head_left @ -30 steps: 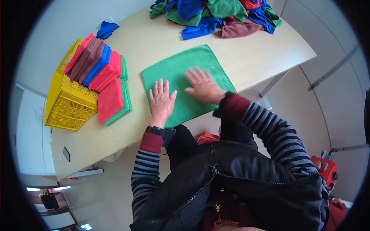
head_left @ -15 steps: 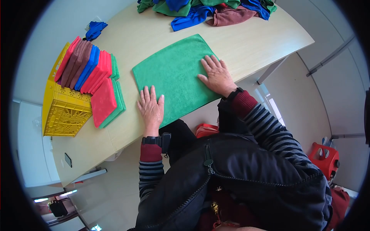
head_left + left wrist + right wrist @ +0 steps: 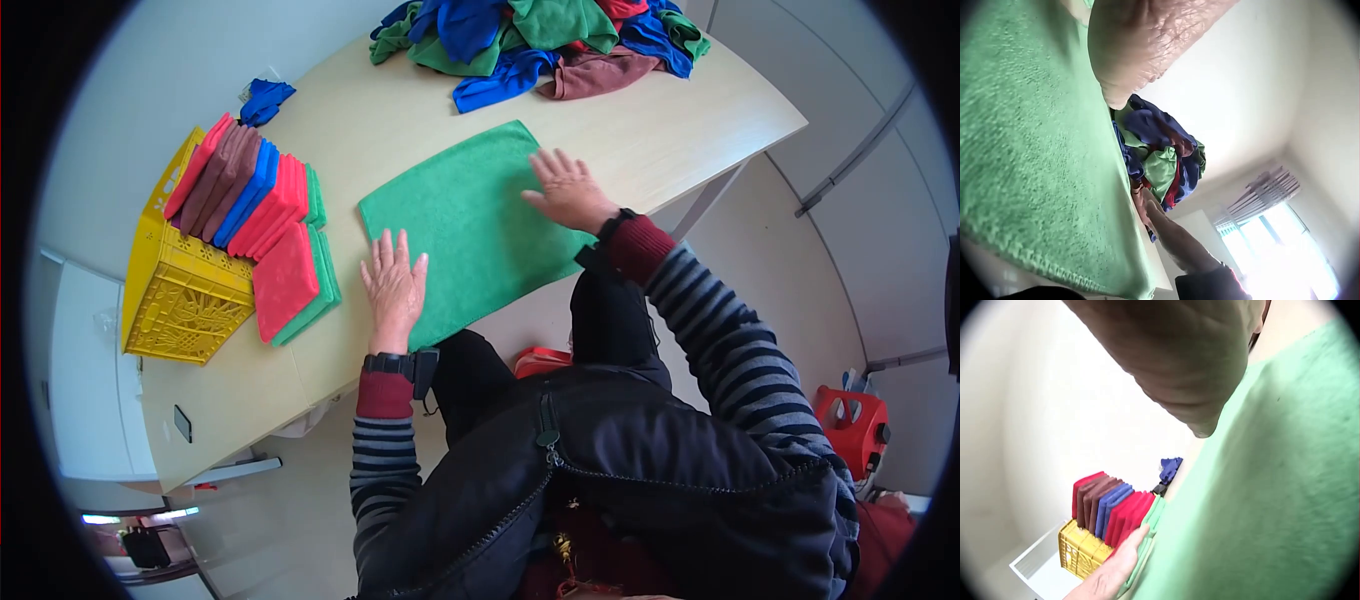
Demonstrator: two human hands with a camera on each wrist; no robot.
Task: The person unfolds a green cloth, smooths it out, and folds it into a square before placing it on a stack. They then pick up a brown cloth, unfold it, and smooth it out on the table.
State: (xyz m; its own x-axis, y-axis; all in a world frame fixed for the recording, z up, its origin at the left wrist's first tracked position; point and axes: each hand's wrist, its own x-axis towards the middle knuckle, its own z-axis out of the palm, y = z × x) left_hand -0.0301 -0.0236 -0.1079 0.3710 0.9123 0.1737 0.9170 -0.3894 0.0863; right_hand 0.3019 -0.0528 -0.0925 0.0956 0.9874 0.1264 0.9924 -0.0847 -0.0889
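A green cloth point(image 3: 470, 230) is spread flat on the table, its near edge reaching the table's front. My left hand point(image 3: 393, 290) lies at the cloth's left edge with straight fingers pointing away from me. Over the right edge is my right hand point(image 3: 572, 195), fingers extended and thumb apart, holding nothing. In the right wrist view its palm point(image 3: 1191, 369) hovers close over the cloth and casts a shadow there. The left wrist view shows the left palm's side point(image 3: 1147, 50) near the fuzzy cloth surface.
At the left, a yellow crate point(image 3: 190, 305) bears a row of folded red, brown and blue cloths point(image 3: 245, 195). Folded red and green cloths point(image 3: 290, 285) lean beside it. A heap of crumpled cloths point(image 3: 560, 60) lies at the back. A phone-like dark slab point(image 3: 182, 424) is front left.
My right hand has swept from the cloth's middle to its right edge and lifted slightly. The left hand has shifted outward to the left edge. The cloth's right side looks less taut.
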